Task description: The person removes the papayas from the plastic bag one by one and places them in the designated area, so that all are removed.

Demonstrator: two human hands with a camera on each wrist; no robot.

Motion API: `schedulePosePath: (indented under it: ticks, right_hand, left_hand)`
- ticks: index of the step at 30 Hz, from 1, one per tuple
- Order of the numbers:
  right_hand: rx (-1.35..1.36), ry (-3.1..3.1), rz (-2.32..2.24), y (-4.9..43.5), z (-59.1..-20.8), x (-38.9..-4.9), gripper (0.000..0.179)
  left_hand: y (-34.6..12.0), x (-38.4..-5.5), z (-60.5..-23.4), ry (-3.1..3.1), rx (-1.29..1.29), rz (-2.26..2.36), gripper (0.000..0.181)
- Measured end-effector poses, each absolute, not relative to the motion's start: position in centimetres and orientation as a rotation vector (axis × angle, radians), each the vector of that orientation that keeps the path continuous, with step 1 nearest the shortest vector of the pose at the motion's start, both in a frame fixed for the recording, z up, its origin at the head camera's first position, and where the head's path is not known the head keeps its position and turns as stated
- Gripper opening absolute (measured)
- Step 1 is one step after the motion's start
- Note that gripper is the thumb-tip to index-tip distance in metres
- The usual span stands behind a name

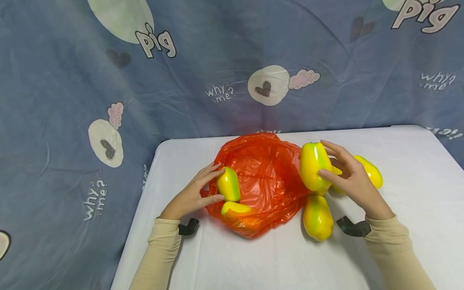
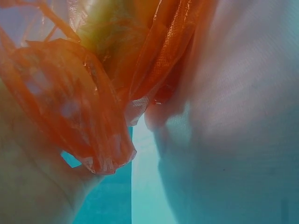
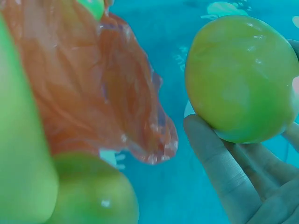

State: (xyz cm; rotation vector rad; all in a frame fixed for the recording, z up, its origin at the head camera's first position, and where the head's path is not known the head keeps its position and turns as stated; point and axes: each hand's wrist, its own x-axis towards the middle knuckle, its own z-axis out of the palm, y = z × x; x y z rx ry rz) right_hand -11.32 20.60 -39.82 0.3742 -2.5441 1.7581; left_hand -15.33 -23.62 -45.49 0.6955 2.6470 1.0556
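A red plastic bag point(image 1: 268, 173) lies spread with its mouth up on the white table. At its left side my left hand point(image 1: 192, 191) holds a glossy yellow-green papaya point(image 1: 229, 184), thumb and fingertips at its ends. Another papaya point(image 1: 235, 208) lies just below, partly covered by the bag's film. In the left wrist view the bag point(image 2: 79, 102) hangs over the palm. My right hand point(image 1: 349, 177) grips a papaya point(image 1: 314, 166) upright at the bag's right edge; in the right wrist view this papaya point(image 3: 243, 79) sits between thumb and fingers.
One papaya point(image 1: 318, 217) lies on the table in front of the right hand. Behind that hand is another papaya point(image 1: 370, 172), and a yellow tip point(image 1: 337, 170) shows between the fingers. A blue patterned cloth point(image 1: 224, 48) hangs behind the white table point(image 1: 275, 262).
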Motion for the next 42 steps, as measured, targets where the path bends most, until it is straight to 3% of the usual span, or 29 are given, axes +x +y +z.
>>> schedulePosePath:
  ticks: [28,42]
  right_hand:
    - [0.232,-2.632,1.592,26.2,-45.0,-5.3,0.073]
    - [0.003,-2.844,1.515,27.8,-47.2,-3.7,0.072]
  left_hand:
    - [-23.6,-15.4,-45.5,2.637,0.667,1.052,0.08]
    - [-23.5,-15.4,-45.8,2.63,0.646,1.059,0.078]
